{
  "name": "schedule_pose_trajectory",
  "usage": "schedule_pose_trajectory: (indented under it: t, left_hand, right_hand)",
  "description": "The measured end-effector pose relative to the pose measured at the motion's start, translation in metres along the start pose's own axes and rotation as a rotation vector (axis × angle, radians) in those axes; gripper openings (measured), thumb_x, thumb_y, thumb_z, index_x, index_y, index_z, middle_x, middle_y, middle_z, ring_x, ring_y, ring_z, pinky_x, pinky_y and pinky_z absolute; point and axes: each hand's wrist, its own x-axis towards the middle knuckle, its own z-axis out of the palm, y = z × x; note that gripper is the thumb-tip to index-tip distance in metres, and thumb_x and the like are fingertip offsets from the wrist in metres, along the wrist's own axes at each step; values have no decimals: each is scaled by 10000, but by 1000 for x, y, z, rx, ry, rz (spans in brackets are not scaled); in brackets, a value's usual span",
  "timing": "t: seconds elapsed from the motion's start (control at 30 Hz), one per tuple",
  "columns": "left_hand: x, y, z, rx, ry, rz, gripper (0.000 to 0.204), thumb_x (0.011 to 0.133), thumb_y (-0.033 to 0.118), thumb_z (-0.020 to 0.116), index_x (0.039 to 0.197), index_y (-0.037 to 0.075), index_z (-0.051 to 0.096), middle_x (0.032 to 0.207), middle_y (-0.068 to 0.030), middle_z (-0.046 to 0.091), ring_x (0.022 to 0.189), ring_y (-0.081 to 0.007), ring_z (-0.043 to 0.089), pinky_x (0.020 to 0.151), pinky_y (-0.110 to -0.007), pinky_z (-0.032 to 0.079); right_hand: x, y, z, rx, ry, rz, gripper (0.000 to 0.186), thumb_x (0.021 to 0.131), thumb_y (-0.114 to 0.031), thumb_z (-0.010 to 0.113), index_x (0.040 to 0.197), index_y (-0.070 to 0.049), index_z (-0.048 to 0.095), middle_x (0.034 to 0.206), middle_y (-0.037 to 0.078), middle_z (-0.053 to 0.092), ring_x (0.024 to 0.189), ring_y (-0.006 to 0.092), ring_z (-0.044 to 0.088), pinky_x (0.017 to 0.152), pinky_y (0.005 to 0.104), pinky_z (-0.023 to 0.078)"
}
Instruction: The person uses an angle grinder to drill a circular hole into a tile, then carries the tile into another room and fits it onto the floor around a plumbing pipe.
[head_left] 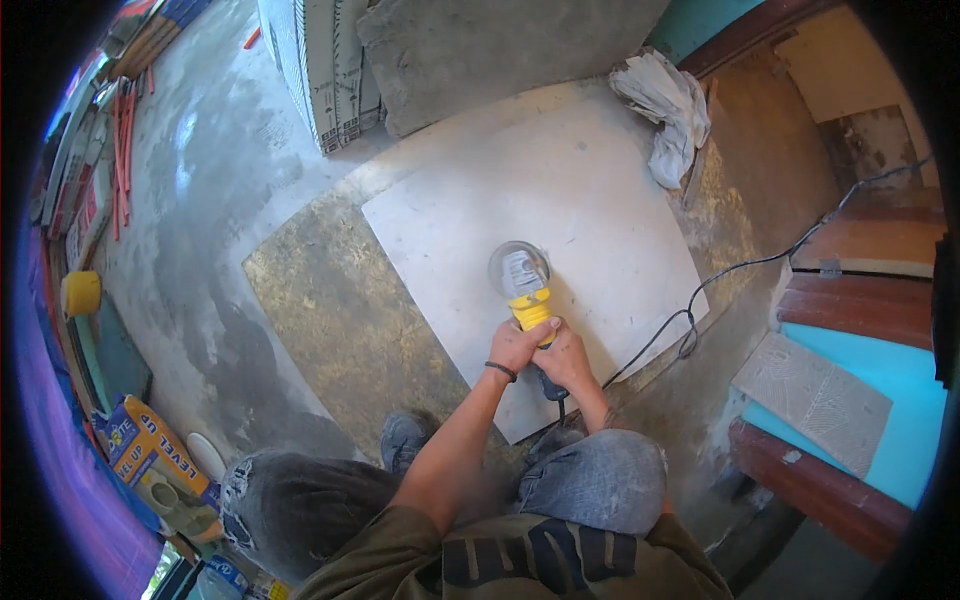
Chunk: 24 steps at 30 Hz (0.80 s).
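A yellow angle grinder (531, 306) with a silver head is held out over a large white tile (610, 185). My left hand (515, 347) wraps round its yellow body, the thumb lying across the top. Closed on the rear of the same body is my right hand (566, 357). The grinder's round disc (508, 262) shows at the front, close above the tile; I cannot tell whether it touches. From the black rear end, a cord (655, 335) runs away to the right. Beneath the tile lies a worn brownish board (340, 285).
Stacked boxes (330, 70) and a grey slab (480, 60) stand at the back. A crumpled whitish sack (665, 110) lies back right. Turquoise steps with dark red edges hold a loose grey tile (815, 400). An orange and purple bag (160, 460) sits at left, below a yellow roll (82, 293).
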Motion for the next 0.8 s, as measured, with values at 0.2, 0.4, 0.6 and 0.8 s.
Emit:
schedule_pose_trajectory:
  t: [0.2,0.4,0.6,0.8]
  left_hand:
    - [-4,8,0,30,-43,-16,570,822,500,776,1025,-32,734,928,-118,753,845,-167,709,761,-326,546]
    - [-47,66,69,245,-141,77,516,809,427,815,1092,8,708,970,-111,744,886,-163,708,810,-321,552]
    - [-81,87,125,87,-126,203,499,807,404,822,1089,13,694,996,-116,741,916,-179,708,836,-331,548]
    - [-45,27,102,-111,-133,236,331,884,260,772,1087,13,688,1015,-51,720,897,-138,670,819,-310,540]
  right_hand:
    - [1,-7,-6,-31,-57,80,576,732,-316,804,1147,30,602,1057,263,699,1017,405,687,853,450,540]
    - [-48,33,-52,253,191,-59,462,783,-217,778,1156,12,630,1067,171,717,977,293,696,863,403,535]
    - [-64,55,-110,207,318,-186,466,754,-208,795,1137,-12,614,1008,173,710,949,307,710,839,412,537]
    - [-47,32,-86,173,71,-111,382,780,-226,767,1064,8,662,1011,188,718,956,285,713,818,395,543]
